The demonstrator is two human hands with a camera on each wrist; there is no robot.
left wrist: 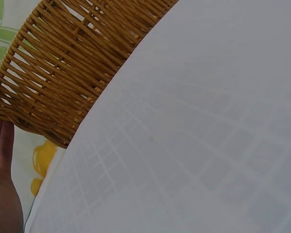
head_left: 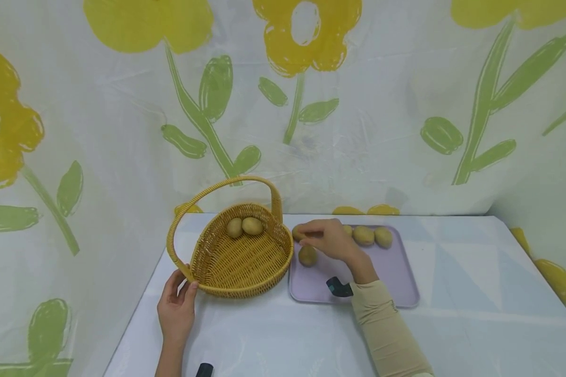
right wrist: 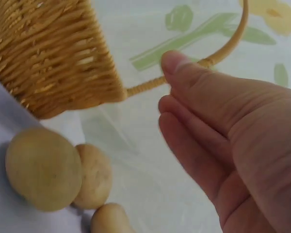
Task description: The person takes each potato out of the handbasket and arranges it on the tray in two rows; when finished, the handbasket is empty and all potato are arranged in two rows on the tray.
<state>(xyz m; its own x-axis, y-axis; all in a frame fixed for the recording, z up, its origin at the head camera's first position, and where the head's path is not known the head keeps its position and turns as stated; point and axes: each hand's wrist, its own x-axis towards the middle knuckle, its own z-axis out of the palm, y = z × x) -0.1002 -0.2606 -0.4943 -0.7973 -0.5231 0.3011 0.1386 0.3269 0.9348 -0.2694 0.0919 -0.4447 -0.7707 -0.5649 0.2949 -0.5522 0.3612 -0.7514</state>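
Two potatoes [head_left: 252, 226] lie toward the back of a wicker basket [head_left: 245, 262] with a tall arched handle [head_left: 217, 184]. My left hand [head_left: 176, 309] grips the basket's rim at the near left, by the foot of the handle; in the left wrist view, the fingers [left wrist: 5, 145] reach under the woven edge. Over the lilac tray [head_left: 405, 301] hangs my right hand [head_left: 332, 241], close to a potato [head_left: 307, 256] and another at the tray's left edge. The right wrist view shows nothing between its loosely bent fingers and thumb [right wrist: 177, 65].
More potatoes [head_left: 363, 235] lie along the tray's back edge, right of the hand. Basket and tray stand side by side on a pale patterned tablecloth [head_left: 471, 293]. A flower-printed curtain [head_left: 358, 131] rises behind and at both sides of the table.
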